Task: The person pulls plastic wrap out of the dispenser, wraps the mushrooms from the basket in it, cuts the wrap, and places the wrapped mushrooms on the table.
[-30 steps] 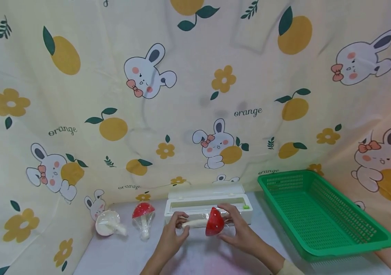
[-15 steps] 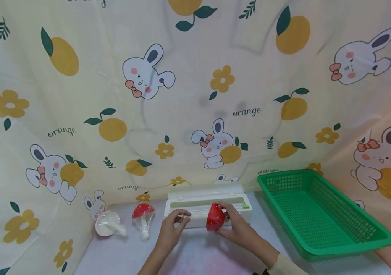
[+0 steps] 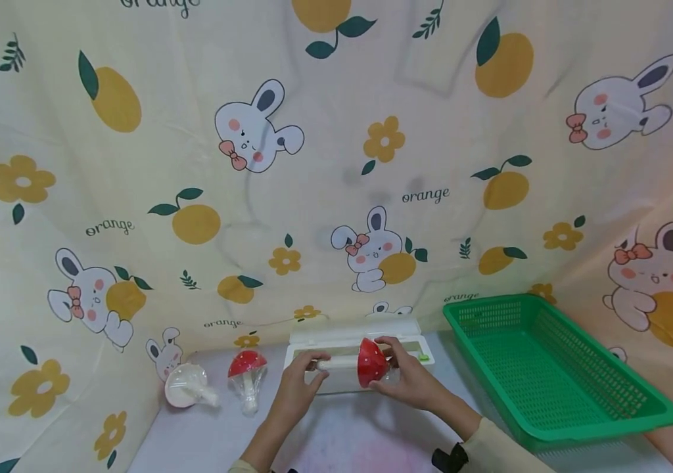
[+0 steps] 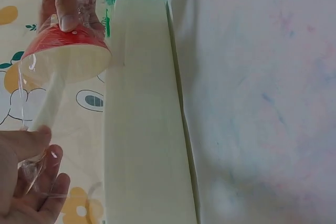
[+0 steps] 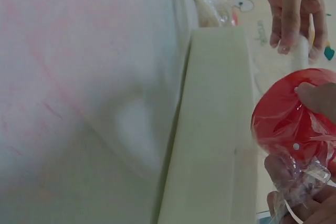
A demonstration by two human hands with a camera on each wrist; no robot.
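In the head view, a toy mushroom with a red, white-dotted cap (image 3: 371, 363) is held in the air sideways, its white stem (image 3: 339, 363) pointing left. Clear film wraps it, bunched beyond the cap in the right wrist view. My left hand (image 3: 296, 389) pinches the stem's end between thumb and fingers, with loose film (image 4: 34, 169) by them. My right hand (image 3: 413, 381) grips the cap from the right, its thumb on the red surface. Just behind the mushroom stands a white film dispenser box (image 3: 342, 381) with its lid raised.
Two more film-wrapped toy mushrooms lie on the left: one with its pale underside (image 3: 185, 386) up, one with a red cap (image 3: 246, 362). A green plastic basket (image 3: 573, 437) stands on the right. A patterned cloth (image 3: 313, 197) hangs behind the table.
The mushroom has gone up slightly and turned, so its stem shows sideways again. The left hand, which seemed off the stem half a second ago, now pinches it. The right hand stays on the cap.
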